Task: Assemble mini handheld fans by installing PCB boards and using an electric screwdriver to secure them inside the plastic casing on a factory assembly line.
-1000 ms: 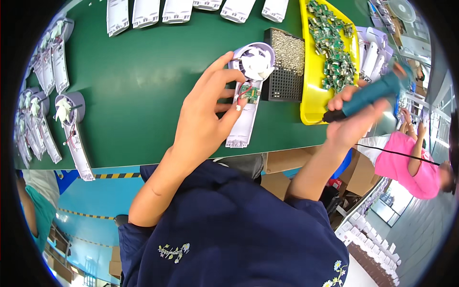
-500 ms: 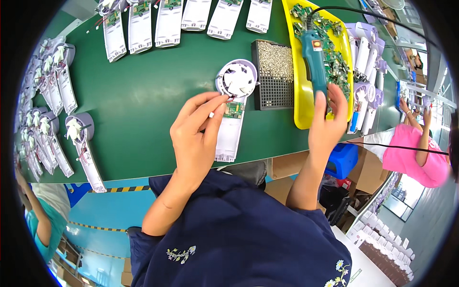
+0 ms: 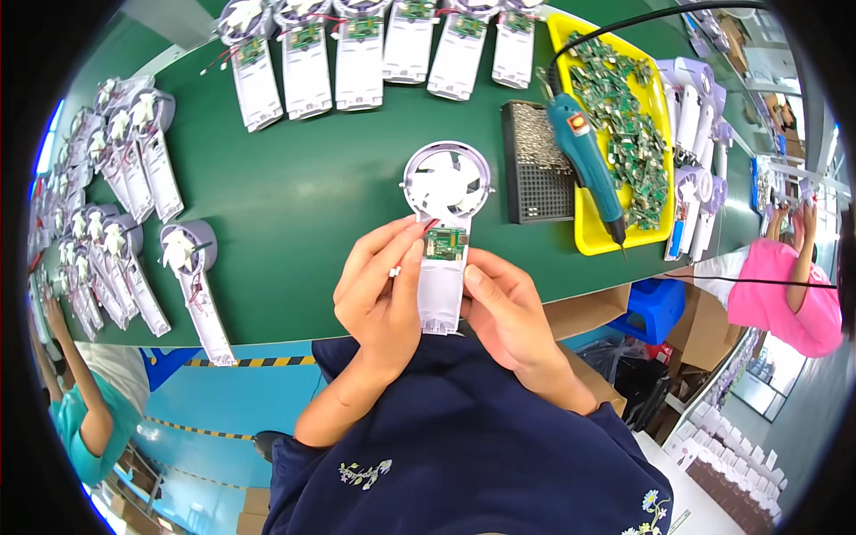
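Observation:
A handheld fan half-shell (image 3: pixel 440 299) lies in front of me, its handle pointing toward my body. White blades (image 3: pixel 443 183) sit inside its lavender ring. A green circuit board (image 3: pixel 445 244) is set in the upper handle. At the handle's left side, my left hand (image 3: pixel 382 290) is closed in a pinch on thin red wires (image 3: pixel 430 224). Their white plug (image 3: pixel 394 272) sticks out between its fingers. My right hand (image 3: pixel 510 310) grips the handle's right edge, thumb on top and other fingers partly hidden. The teal electric screwdriver (image 3: pixel 586 159) rests across the screw holder and yellow tray.
A black screw holder (image 3: pixel 541 207) stands right of the fan, beside the yellow tray (image 3: pixel 596 242) of circuit boards. Several fan half-shells (image 3: pixel 360 76) line the far side; others (image 3: pixel 198 294) crowd the left. A black cord (image 3: pixel 660 11) arches overhead. Co-workers sit at both sides.
My right hand has come away from the screwdriver and moved left onto the fan handle. The screwdriver now lies tilted, tip toward the tray's near edge. The whole view has shifted slightly.

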